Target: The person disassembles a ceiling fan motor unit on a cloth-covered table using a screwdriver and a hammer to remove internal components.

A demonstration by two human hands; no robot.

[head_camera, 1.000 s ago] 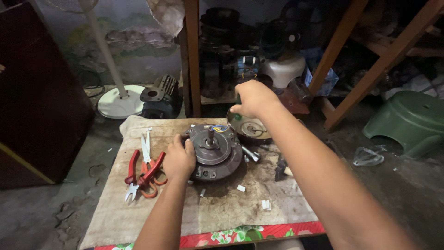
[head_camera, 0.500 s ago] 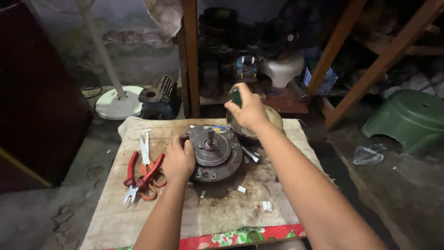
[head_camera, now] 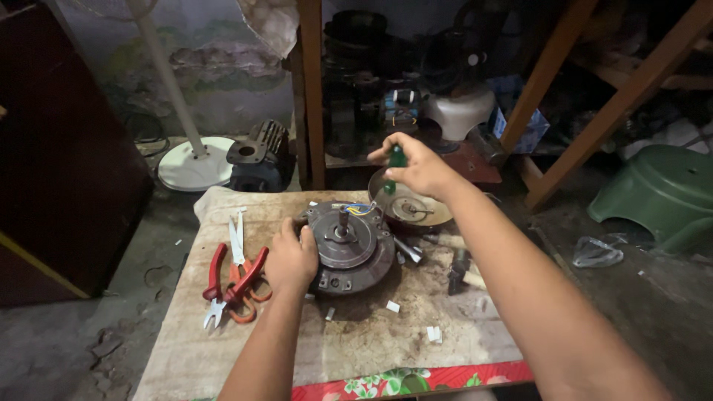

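Left hand (head_camera: 291, 258) gripped the round motor (head_camera: 349, 245), shaft upright; behind it, right hand (head_camera: 417, 165) clenched a vertical green-handled screwdriver (head_camera: 394, 169) over a metal dish (head_camera: 413, 205).

Our right hand (head_camera: 420, 167), a second ago reaching down at the round metal cover (head_camera: 411, 208), now lifts above it gripping a green-handled screwdriver (head_camera: 395, 167) and draws back toward the motor (head_camera: 349, 245).

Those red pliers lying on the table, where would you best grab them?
Take the red pliers by the two red handles, coming from above on the side away from the person. The handles are spread slightly and lie flat, pointing away; the metal nose points toward the near table edge, beside the left hand.
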